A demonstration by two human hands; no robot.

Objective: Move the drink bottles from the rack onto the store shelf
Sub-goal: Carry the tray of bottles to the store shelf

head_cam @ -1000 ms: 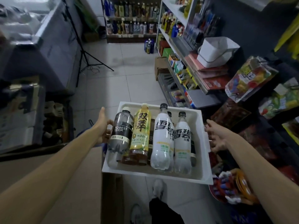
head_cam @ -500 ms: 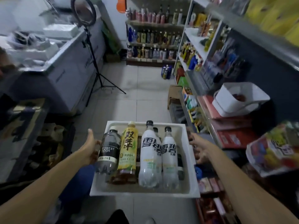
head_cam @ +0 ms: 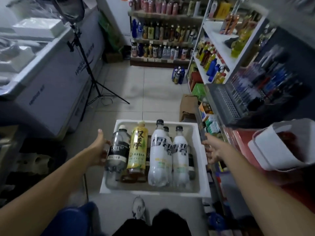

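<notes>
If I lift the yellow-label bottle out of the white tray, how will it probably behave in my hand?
Probably heavy for its size: the yellow-label bottle seems full of amber liquid, with its cap on. Likely stiff, since it looks like sealed plastic. It lies on its round side in the white tray, wedged between neighbouring bottles, so laid down alone it may roll.
</notes>
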